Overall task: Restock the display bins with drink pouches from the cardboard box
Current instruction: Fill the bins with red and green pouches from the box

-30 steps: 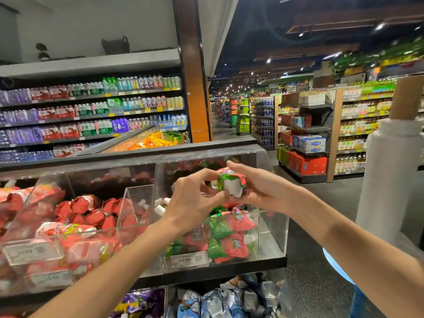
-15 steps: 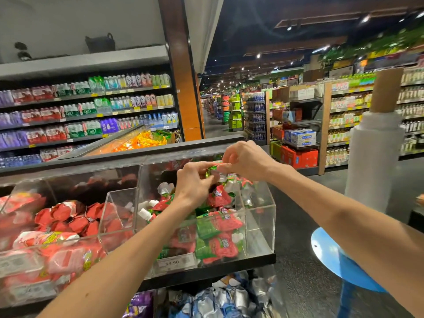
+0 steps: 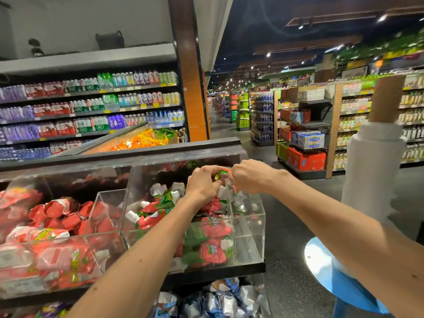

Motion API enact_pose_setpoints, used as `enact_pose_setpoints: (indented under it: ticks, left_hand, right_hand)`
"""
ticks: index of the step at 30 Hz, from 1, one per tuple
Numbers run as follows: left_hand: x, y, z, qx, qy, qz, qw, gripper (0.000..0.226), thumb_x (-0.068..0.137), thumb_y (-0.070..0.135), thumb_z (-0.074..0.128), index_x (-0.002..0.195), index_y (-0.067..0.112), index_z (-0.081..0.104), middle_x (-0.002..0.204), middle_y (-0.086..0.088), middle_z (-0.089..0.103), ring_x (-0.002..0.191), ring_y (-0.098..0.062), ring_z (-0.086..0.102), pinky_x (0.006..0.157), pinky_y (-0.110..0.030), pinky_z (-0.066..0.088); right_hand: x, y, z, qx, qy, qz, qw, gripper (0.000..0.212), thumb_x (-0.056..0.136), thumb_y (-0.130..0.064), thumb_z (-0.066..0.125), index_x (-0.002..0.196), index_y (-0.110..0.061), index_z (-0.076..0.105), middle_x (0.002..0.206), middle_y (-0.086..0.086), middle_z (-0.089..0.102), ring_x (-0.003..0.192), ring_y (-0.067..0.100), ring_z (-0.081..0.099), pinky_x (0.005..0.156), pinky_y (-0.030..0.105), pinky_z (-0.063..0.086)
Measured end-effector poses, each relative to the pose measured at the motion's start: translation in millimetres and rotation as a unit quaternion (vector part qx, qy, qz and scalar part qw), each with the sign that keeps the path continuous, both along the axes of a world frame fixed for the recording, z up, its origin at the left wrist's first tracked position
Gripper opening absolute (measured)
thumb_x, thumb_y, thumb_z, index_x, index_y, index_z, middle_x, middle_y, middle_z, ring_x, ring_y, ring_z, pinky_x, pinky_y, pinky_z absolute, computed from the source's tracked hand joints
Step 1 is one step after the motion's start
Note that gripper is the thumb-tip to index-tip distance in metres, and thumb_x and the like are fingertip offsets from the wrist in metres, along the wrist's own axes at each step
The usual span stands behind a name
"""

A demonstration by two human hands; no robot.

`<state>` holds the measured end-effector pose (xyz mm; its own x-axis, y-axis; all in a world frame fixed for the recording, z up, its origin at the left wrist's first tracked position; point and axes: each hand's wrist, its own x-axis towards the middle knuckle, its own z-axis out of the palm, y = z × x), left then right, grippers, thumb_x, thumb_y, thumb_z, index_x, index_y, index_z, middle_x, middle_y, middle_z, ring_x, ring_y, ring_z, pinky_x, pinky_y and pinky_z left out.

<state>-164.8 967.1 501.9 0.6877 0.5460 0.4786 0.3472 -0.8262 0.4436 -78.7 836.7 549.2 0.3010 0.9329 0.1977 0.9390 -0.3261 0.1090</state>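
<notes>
Both my hands meet over the right clear acrylic display bin [image 3: 249, 239], which holds several red-and-green drink pouches [image 3: 212, 250] with white caps. My left hand [image 3: 203, 183] and my right hand [image 3: 249, 176] together pinch one green-and-red pouch [image 3: 220, 174] between their fingertips, just above the pile at the back of the bin. Most of that pouch is hidden by my fingers. The cardboard box is not in view.
The left bin [image 3: 68, 239] holds red pouches. A lower bin [image 3: 218, 299] holds blue-and-silver pouches. A blue stool [image 3: 325, 269] and a white wrap roll [image 3: 371, 171] stand at right. Drink shelves [image 3: 91, 106] line the back; an aisle runs ahead.
My hands have carried the pouch forward and down from in front of the bin to above the pile at its back. The camera has also shifted a little.
</notes>
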Motion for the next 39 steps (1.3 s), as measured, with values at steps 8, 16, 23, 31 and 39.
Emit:
enact_pose_setpoints:
  ticks: [8, 16, 23, 31, 39]
  left_hand:
    - [-37.4, -15.8, 24.3, -0.067, -0.057, 0.007, 0.996, 0.019, 0.091, 0.023, 0.069, 0.109, 0.025, 0.074, 0.102, 0.003, 0.075, 0.095, -0.009, 0.069, 0.09, -0.031, 0.056]
    - [-94.0, -141.1, 1.9, -0.131, -0.172, -0.183, 0.959, 0.016, 0.086, 0.023, 0.075, 0.094, 0.036, 0.07, 0.088, 0.017, 0.073, 0.079, -0.001, 0.067, 0.071, -0.014, 0.051]
    - [-51.9, -291.1, -154.3, -0.219, 0.016, -0.388, 0.895, 0.025, 0.082, 0.027, 0.076, 0.103, 0.037, 0.067, 0.09, 0.012, 0.07, 0.077, -0.007, 0.067, 0.071, -0.014, 0.051]
    - [15.6, -461.3, -303.8, -0.261, 0.304, -0.496, 0.771, 0.026, 0.092, 0.022, 0.068, 0.117, 0.014, 0.068, 0.099, 0.009, 0.067, 0.086, -0.001, 0.062, 0.08, -0.023, 0.05]
    - [112.0, -547.3, -427.0, -0.181, 0.49, -0.418, 0.743, 0.036, 0.09, 0.029, 0.069, 0.123, 0.016, 0.063, 0.117, -0.003, 0.068, 0.11, -0.02, 0.062, 0.087, -0.023, 0.044]
  right_hand:
    - [8.4, -17.1, -11.7, 0.153, 0.058, 0.065, 0.984, 0.042, 0.103, -0.037, 0.04, 0.122, -0.007, 0.062, 0.119, 0.014, 0.067, 0.107, 0.035, 0.063, 0.086, 0.044, 0.052]
    - [-45.6, -177.8, -113.3, 0.416, 0.168, 0.051, 0.892, 0.039, 0.087, -0.046, 0.06, 0.116, -0.021, 0.068, 0.1, -0.007, 0.071, 0.086, 0.009, 0.066, 0.076, 0.027, 0.055]
    - [-113.0, -383.6, -286.4, 0.347, 0.295, -0.32, 0.831, 0.038, 0.079, -0.049, 0.066, 0.108, -0.025, 0.071, 0.094, -0.017, 0.067, 0.083, 0.003, 0.063, 0.075, 0.024, 0.051]
    - [-145.0, -558.7, -395.0, 0.253, 0.398, -0.599, 0.648, 0.025, 0.095, -0.025, 0.065, 0.119, -0.022, 0.063, 0.114, -0.005, 0.065, 0.103, 0.009, 0.057, 0.082, 0.015, 0.04]
    - [-73.6, -632.3, -500.6, 0.134, 0.499, -0.663, 0.541, 0.04, 0.095, -0.031, 0.061, 0.132, -0.015, 0.057, 0.126, 0.003, 0.063, 0.117, 0.019, 0.057, 0.097, 0.029, 0.045]
